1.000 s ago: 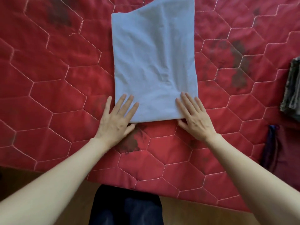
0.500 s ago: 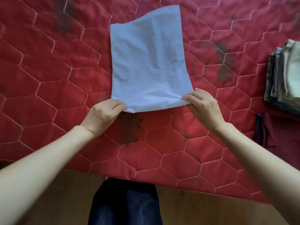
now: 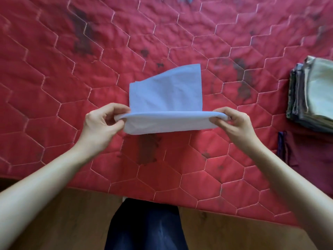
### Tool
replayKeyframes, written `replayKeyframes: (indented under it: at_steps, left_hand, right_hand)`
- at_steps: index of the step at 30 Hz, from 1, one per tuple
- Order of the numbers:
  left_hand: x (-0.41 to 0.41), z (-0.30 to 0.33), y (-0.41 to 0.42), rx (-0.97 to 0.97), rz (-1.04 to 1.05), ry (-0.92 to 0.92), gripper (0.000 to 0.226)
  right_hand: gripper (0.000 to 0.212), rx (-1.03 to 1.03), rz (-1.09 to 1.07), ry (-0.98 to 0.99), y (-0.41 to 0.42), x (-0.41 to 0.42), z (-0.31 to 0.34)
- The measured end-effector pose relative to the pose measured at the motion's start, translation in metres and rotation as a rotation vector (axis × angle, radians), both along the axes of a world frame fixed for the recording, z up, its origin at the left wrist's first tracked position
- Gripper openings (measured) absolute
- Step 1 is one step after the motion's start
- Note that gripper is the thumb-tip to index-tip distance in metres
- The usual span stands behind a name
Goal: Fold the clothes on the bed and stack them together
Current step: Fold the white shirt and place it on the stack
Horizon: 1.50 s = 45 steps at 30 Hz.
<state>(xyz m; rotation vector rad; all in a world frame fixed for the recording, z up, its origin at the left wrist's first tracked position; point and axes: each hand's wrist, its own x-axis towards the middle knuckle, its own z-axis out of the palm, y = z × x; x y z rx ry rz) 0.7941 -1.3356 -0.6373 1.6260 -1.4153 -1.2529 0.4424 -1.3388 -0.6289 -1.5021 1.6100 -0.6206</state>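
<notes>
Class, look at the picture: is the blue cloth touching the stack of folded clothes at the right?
Apart. The head view shows the blue cloth, held by both hands, with a wide stretch of red quilt between it and the stack.

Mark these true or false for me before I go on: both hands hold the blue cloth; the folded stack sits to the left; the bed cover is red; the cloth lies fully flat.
1. Both the left hand and the right hand pinch the blue cloth. True.
2. The folded stack sits to the left. False: it is at the right edge.
3. The bed cover is red. True.
4. The cloth lies fully flat. False: its near part is lifted and curled over.
</notes>
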Motion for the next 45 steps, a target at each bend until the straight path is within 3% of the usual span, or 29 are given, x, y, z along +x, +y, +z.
replayKeyframes:
  at_steps: [5, 9, 17, 19, 23, 27, 32, 36, 38, 42, 45]
  left_hand:
    - [-0.004, -0.029, -0.088, 0.03, 0.1, 0.041, 0.054]
    - [-0.01, -0.07, -0.147, 0.076, 0.129, -0.013, 0.051]
    - [-0.034, -0.118, -0.173, 0.148, 0.228, -0.19, 0.03]
    - [-0.036, -0.119, -0.17, 0.153, 0.194, -0.174, 0.02]
    - [-0.032, -0.119, -0.163, 0.136, 0.104, -0.247, 0.032]
    - [-0.03, -0.12, -0.165, 0.125, 0.225, -0.174, 0.027]
    - [-0.029, -0.122, -0.166, 0.1, 0.411, -0.094, 0.016]
    - [-0.03, -0.123, -0.166, 0.081, 0.457, -0.156, 0.013]
    - [-0.035, -0.121, -0.167, 0.067, 0.47, -0.25, 0.014]
    - [-0.059, -0.11, -0.167, -0.165, 0.294, -0.812, 0.039]
    - [-0.112, -0.107, -0.155, -0.301, 0.001, -0.867, 0.051]
  right_hand:
    - [0.012, 0.041, -0.151, -0.052, -0.095, 0.01, -0.027]
    - [0.018, 0.048, -0.228, 0.042, -0.156, 0.022, -0.068]
    - [0.013, -0.071, -0.309, 0.078, -0.19, 0.039, -0.11]
    - [0.015, -0.13, -0.279, 0.059, -0.191, 0.04, -0.109]
    - [0.012, -0.195, -0.089, 0.033, -0.201, 0.04, -0.102]
    - [0.008, -0.162, -0.013, 0.118, -0.218, 0.04, -0.112]
    - [0.007, -0.357, 0.151, 0.503, -0.227, 0.046, -0.129]
    - [0.007, -0.286, 0.075, 0.43, -0.237, 0.056, -0.139]
    - [0.008, -0.218, -0.016, 0.365, -0.241, 0.062, -0.145]
    - [0.009, -0.164, -0.1, 0.341, -0.243, 0.07, -0.15]
    - [0.01, -0.147, -0.11, 0.338, -0.241, 0.071, -0.149]
